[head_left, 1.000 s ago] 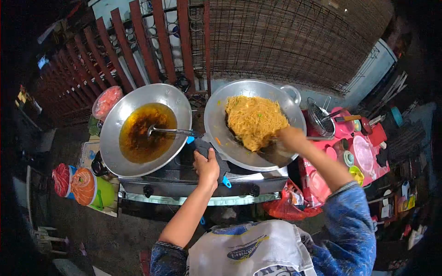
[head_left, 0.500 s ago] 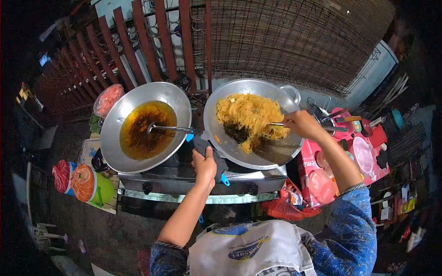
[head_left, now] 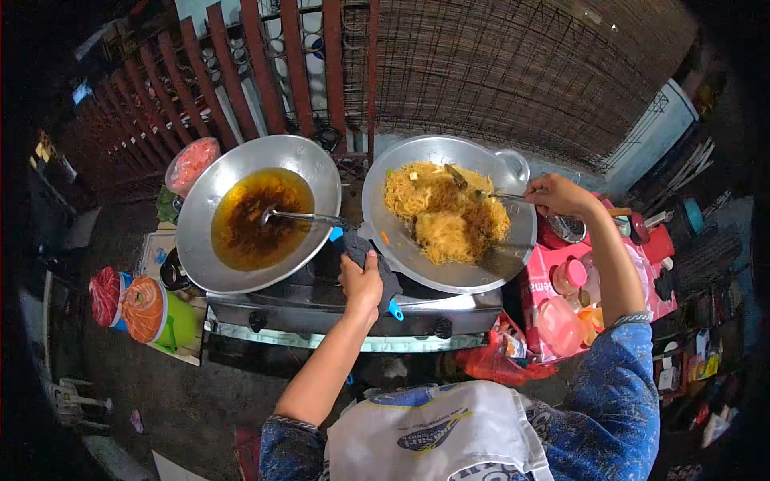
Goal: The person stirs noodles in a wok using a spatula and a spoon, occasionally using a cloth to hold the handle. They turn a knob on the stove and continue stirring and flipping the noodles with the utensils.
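Note:
My right hand (head_left: 561, 196) is closed around the handle of a metal spatula (head_left: 507, 196), whose blade is partly hidden in the noodles. Thin yellow-brown noodles (head_left: 441, 236) lie heaped in the right wok (head_left: 473, 276), with darker patches among them. At that wok's left edge, my left hand (head_left: 361, 284) grips a dark grey cloth (head_left: 365, 255); any wok handle beneath it is hidden. Left of the cloth, a metal ladle (head_left: 309, 217) rests in the brown-golden oil (head_left: 257, 192) of a second wok (head_left: 309, 156).
Both woks stand on a stove (head_left: 353, 309). A pink-red covered table (head_left: 545, 268) with jars and tubs (head_left: 559, 325) is on the right. A green bucket (head_left: 178, 317) stands at the left, and a slatted fence (head_left: 253, 68) rises behind.
The noodles, lifted and blurred before, now lie lower in the wok. My right hand has moved up and right with the spatula. My left hand stays on the cloth.

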Tool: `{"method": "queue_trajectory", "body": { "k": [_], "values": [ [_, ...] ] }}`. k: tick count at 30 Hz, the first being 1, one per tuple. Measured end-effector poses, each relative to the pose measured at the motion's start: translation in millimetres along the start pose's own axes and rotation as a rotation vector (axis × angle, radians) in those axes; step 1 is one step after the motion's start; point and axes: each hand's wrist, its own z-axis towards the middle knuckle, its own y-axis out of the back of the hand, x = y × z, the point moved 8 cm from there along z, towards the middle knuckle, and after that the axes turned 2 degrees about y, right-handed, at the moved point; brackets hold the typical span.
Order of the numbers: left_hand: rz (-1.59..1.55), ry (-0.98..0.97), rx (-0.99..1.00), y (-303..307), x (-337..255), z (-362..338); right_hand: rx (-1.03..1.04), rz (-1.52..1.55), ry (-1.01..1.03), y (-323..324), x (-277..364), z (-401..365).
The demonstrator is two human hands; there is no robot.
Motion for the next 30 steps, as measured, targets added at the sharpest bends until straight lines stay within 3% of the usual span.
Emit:
{"method": "queue_trajectory", "body": {
  "k": [4,7,9,10,12,13,14,15,17,19,20,22,27,30],
  "values": [
    [0.039,0.014,-0.013,2.0,-4.1,-4.7,-0.011,-0.029,-0.011,8.0,14.0,-8.2],
    [0.078,-0.004,-0.029,3.7,-14.0,-10.3,0.042,-0.257,0.157,13.5,34.9,-14.6],
    [0.105,-0.018,-0.028,5.2,-21.7,-15.5,0.099,-0.585,0.236,6.9,40.0,-20.6],
    [0.130,-0.031,-0.052,6.4,-25.9,-17.7,0.102,-0.583,0.233,4.7,42.0,-23.2],
    [0.153,-0.043,-0.077,5.4,-25.3,-16.9,0.286,-0.790,0.013,-14.2,29.0,-28.5],
    [0.162,-0.061,-0.085,4.5,-22.2,-14.3,0.229,-0.879,0.052,-24.9,37.4,-30.3],
    [0.172,-0.079,-0.095,4.6,-21.5,-12.5,0.047,-0.985,0.207,-46.0,10.2,-13.6],
    [0.171,-0.080,-0.098,5.4,-25.1,-14.4,0.136,-1.009,0.103,-71.3,16.6,-3.0],
    [0.273,-0.053,-0.132,6.4,-33.0,-22.6,-0.098,-0.819,-0.028,-100.4,8.4,19.4],
    [0.289,-0.056,-0.158,4.6,-28.6,-19.9,-0.204,-0.714,-0.149,-118.5,6.1,35.2],
    [0.313,-0.052,-0.185,6.1,-25.1,-18.9,-0.205,-0.714,-0.151,-122.6,2.6,35.9],
    [0.299,-0.076,-0.189,5.7,-22.9,-17.7,-0.417,-0.554,-0.054,-113.7,11.1,29.3],
    [0.250,-0.068,-0.149,5.4,-31.3,-23.8,-0.393,-0.600,-0.038,-98.4,11.5,2.1],
    [0.285,-0.140,-0.232,8.1,-25.4,-17.7,-0.453,-0.618,-0.044,-90.3,16.2,-10.5]
  ]
}}
